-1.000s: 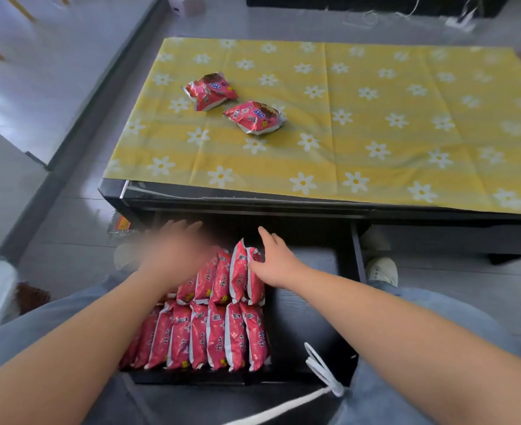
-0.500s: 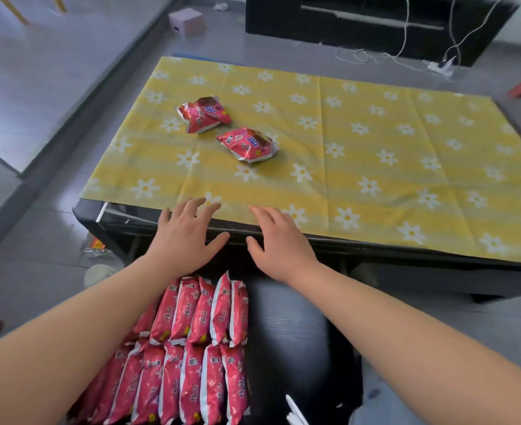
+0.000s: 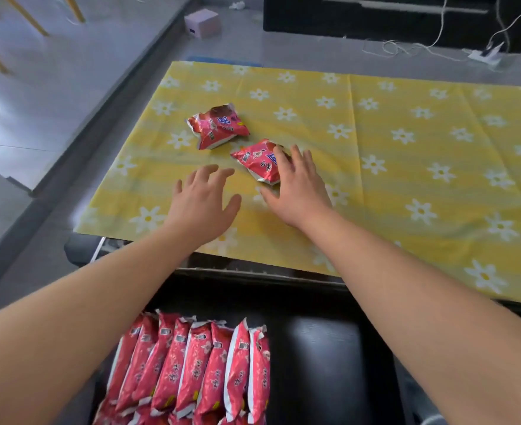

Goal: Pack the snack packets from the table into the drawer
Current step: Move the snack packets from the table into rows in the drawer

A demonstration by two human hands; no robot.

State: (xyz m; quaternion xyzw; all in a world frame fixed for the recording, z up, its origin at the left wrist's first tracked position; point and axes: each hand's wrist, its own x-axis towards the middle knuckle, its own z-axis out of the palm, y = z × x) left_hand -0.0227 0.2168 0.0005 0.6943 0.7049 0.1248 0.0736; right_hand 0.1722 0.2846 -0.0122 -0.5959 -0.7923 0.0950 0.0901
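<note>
Two red snack packets lie on the table's yellow flowered cloth (image 3: 406, 179). The far packet (image 3: 217, 125) sits alone. The near packet (image 3: 257, 162) has the fingertips of my right hand (image 3: 299, 185) resting on its right side, fingers spread, not closed around it. My left hand (image 3: 205, 200) hovers open over the cloth, just short of both packets. Below the table edge, the open black drawer (image 3: 323, 357) holds several red packets (image 3: 197, 366) standing on edge in rows along its left part.
The drawer's right part shows bare black bottom. On the floor beyond the table stand a small pink box (image 3: 202, 23) and a black cabinet (image 3: 391, 16) with white cables and a power strip (image 3: 483, 53). Yellow chair legs (image 3: 23, 16) show at far left.
Both hands have left the drawer and reached forward over the table; the right one now touches the near packet. The camera has tilted up toward the table.
</note>
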